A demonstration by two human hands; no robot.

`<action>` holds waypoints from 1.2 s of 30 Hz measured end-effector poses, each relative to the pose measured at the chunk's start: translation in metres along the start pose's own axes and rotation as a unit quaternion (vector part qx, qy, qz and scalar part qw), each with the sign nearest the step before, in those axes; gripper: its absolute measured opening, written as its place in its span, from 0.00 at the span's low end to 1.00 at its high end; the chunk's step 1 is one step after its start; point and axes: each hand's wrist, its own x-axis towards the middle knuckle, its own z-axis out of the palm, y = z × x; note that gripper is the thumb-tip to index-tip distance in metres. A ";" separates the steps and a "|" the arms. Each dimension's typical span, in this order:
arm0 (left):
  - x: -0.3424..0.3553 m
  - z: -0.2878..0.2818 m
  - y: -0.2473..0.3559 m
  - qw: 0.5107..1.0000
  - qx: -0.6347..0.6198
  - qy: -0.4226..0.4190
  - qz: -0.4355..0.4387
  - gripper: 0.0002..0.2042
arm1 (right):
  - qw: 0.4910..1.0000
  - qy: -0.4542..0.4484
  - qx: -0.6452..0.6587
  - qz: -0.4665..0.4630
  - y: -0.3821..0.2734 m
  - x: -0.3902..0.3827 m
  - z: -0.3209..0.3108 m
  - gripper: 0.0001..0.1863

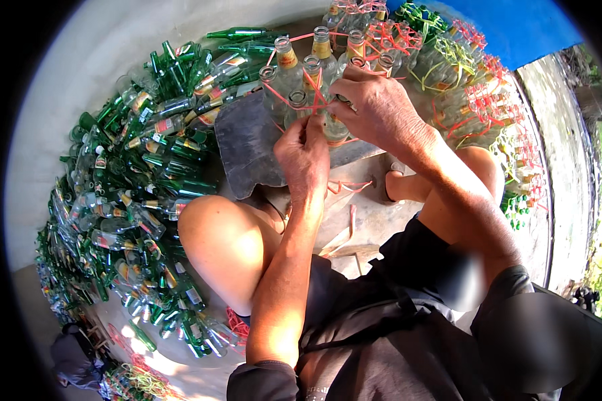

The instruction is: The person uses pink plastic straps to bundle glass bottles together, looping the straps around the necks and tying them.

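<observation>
A cluster of clear glass bottles (288, 59) with yellow neck labels stands upright in front of me, on a dark grey sheet. Pink plastic twine (302, 105) runs round and across the bottles and crosses itself between my hands. My left hand (304, 155) is closed in a pinch on the twine at the near side of the cluster. Over the bottles at the near right, my right hand (380, 107) is closed, fingers curled, with the twine running into it. A bottle mouth shows just under its fingers; its fingertips are partly hidden.
A big heap of loose green and clear bottles (160, 160) lies along the wall on my left. Tied bundles of upright bottles (475, 100) stand at the right. Loose twine (346, 187) lies on the floor between my feet. Another person (77, 357) is at the lower left.
</observation>
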 end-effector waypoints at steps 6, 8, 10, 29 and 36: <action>0.002 -0.009 -0.009 0.993 0.075 -0.019 0.093 0.08 | 0.998 0.057 0.017 -0.019 0.002 -0.001 0.008 0.10; 0.002 -0.011 -0.007 0.989 0.094 -0.029 0.107 0.08 | 0.998 0.064 0.023 -0.018 0.003 -0.001 0.008 0.09; 0.002 -0.014 -0.005 0.987 0.110 -0.029 0.114 0.08 | 0.997 0.071 0.033 -0.023 0.001 -0.001 0.007 0.08; 0.028 -0.043 0.055 0.860 0.421 -0.145 0.251 0.08 | 0.996 0.082 0.039 0.016 0.002 -0.004 0.016 0.07; 0.061 -0.032 0.095 0.766 0.533 -0.214 0.289 0.08 | 0.998 0.065 0.020 0.011 0.002 -0.005 0.014 0.06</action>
